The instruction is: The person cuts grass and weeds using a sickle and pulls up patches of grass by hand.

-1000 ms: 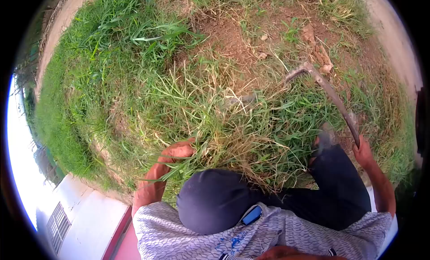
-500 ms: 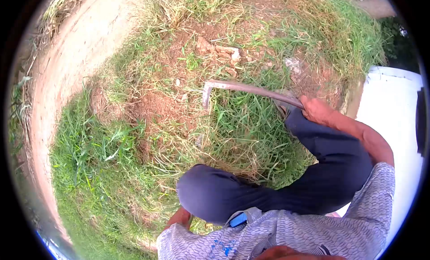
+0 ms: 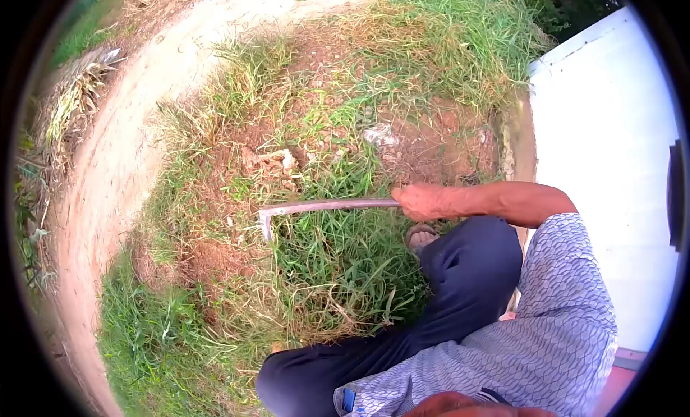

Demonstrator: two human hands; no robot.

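My right hand [image 3: 419, 202] is closed around the end of a hoe [image 3: 327, 205] with a long, slightly curved handle. Its narrow metal blade [image 3: 267, 226] bends down at a sharp angle at the far left end. Beneath the handle lies a patch of green grass [image 3: 338, 255] mixed with dry cut stalks. My left hand is out of sight. My bent knees, in dark trousers [image 3: 460, 280], frame the grass patch, and a sandalled foot [image 3: 421, 236] shows just below my right hand.
A white panel [image 3: 604, 151] stands along the right, with a low ledge at its base. Bare reddish soil [image 3: 215, 266] and pale clods [image 3: 277, 159] lie ahead. A sandy path [image 3: 118, 172] curves along the left, with dry stalks [image 3: 72, 108] beyond it.
The view has swung, shifting the ground leftward. My right hand has drawn the hoe closer to my body over the grass. My left forearm, earlier beside the left knee, has gone from view.
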